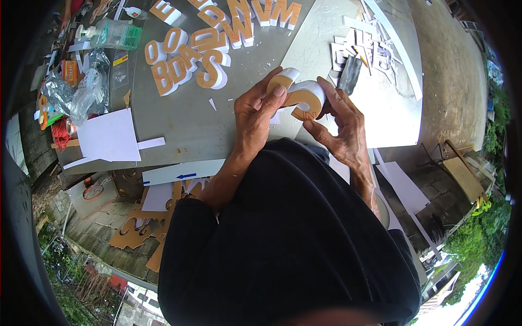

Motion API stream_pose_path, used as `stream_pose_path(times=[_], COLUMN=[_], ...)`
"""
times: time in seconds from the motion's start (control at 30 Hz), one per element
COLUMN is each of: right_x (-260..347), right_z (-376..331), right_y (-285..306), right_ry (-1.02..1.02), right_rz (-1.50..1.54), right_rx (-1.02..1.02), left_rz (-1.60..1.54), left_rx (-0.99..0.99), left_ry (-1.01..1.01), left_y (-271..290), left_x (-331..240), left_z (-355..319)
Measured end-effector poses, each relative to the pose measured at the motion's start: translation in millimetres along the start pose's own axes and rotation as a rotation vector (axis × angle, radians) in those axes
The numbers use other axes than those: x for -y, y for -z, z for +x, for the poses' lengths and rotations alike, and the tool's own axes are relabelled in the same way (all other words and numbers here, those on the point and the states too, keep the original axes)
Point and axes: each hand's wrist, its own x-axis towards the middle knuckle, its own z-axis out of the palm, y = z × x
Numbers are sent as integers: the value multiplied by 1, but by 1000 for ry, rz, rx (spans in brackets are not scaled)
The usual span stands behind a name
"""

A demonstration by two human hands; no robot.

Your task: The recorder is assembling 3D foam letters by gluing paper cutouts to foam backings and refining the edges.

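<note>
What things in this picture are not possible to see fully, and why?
All in the head view:
- Curved letter: back turned away; left hand and right hand cover parts of it.
- Brown cut-out board: partly hidden by the left sleeve.
- Topmost letter: cut off by the upper edge.

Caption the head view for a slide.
Left hand and right hand hold a curved, brown-faced, white-sided letter over a grey table, similar letters lying beyond.

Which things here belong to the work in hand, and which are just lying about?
Seemingly the job:
curved letter, held in left hand and right hand
similar block letters

Apparently just lying about:
green bottle
clear plastic bag
red cord
</note>
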Motion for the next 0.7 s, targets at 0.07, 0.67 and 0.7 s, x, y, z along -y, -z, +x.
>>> stream_pose_path(times=[0.07, 0.67, 0.7], right_x=[2, 8, 10], right_z=[1, -1, -1], right_y=[0, 3, 3], right_ry=[0, 36, 44], right_rz=[-21, -113, -127], right_rx=[1, 7, 6], left_rz=[-27, -57, -26], left_rx=[2, 21, 25], left_ry=[9, 39, 55], left_y=[0, 4, 5], left_x=[1, 2, 0], left_z=[1, 2, 3])
